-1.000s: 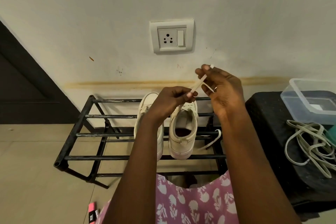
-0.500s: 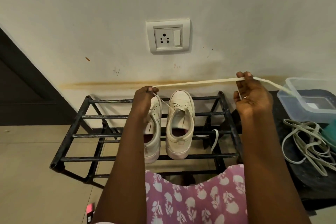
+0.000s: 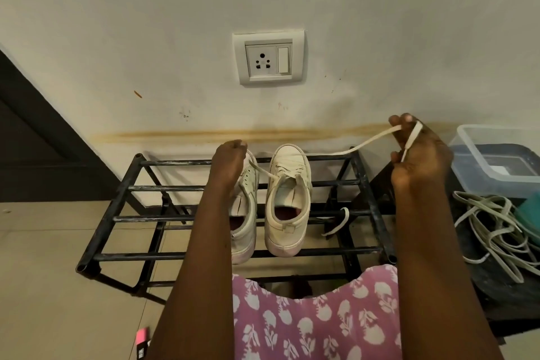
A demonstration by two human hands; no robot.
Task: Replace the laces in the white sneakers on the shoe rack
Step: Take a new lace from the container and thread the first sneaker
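We look down on a black metal shoe rack [image 3: 233,256] against a wall, with two white sneakers on its top bars, toes to the wall: the left sneaker [image 3: 247,222] half hidden by a forearm, the right sneaker [image 3: 287,204] in full view. The left hand [image 3: 228,164], above the rack's back rail, pinches a lace [image 3: 350,150] with curled fingers; a strand drops from it to the right sneaker's upper eyelets. The right hand [image 3: 418,155], past the rack's right end, grips the lace too, wound over its fingers, and from there it sags back towards that sneaker's toe. We judge the hands are held wide apart to draw the lace through and even its ends. A loose lace end [image 3: 336,225] hangs between the bars right of the sneakers, where it could snag. To the right of the rack a dark stand [image 3: 482,278] carries a tangled pile of laces [image 3: 496,231] and a clear plastic box [image 3: 496,155]. A wall socket [image 3: 268,58] sits above the rack, a pink object [image 3: 142,335] on the floor before it
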